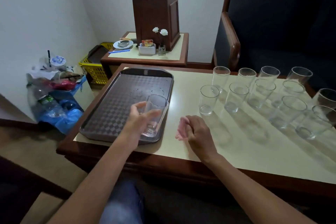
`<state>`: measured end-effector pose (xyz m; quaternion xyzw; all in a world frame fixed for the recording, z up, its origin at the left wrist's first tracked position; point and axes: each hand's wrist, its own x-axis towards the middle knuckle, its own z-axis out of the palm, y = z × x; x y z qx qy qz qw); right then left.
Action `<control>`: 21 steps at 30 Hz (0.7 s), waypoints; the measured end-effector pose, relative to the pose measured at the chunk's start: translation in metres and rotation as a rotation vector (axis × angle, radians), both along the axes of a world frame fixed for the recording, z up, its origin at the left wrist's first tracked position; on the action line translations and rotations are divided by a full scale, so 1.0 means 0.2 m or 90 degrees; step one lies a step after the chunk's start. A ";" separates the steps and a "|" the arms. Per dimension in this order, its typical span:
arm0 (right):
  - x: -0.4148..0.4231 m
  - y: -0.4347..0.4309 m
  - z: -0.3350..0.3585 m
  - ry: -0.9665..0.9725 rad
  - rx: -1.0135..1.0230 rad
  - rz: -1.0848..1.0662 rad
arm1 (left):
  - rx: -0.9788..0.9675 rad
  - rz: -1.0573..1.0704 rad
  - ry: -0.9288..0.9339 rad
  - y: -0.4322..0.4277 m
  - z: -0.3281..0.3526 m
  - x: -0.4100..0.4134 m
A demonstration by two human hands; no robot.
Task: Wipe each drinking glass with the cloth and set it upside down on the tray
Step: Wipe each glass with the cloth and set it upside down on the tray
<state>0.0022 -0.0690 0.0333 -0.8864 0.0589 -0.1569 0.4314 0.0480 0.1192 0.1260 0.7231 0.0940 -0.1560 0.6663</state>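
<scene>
Left hand [140,120]: thumb and fingers wrapped round one glass [157,112], rim up, above the tray [109,107], near right corner, seemingly for wiping.
Tray: holds no glasses yet; wide room for upending.
Right hand [197,132]: curled round pink cloth [181,127], beside tray edge.
Other glasses [254,92]: upright, clustered right, near table [236,154] edge.

- Counted eleven drinking glasses [236,97] on the table [227,151], plus one held glass [160,102]: twelve in all.
- Counted one tray [112,107] and one pink cloth [181,129].
- Counted two hands: left hand [140,120], right hand [198,132].
- Counted two white flowers [164,32] and one yellow basket [92,72].
</scene>
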 end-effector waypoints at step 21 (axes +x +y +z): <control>0.50 0.04 -0.24 0.046 -0.387 0.034 | 0.714 -0.306 -0.226 -0.34 0.12 1.39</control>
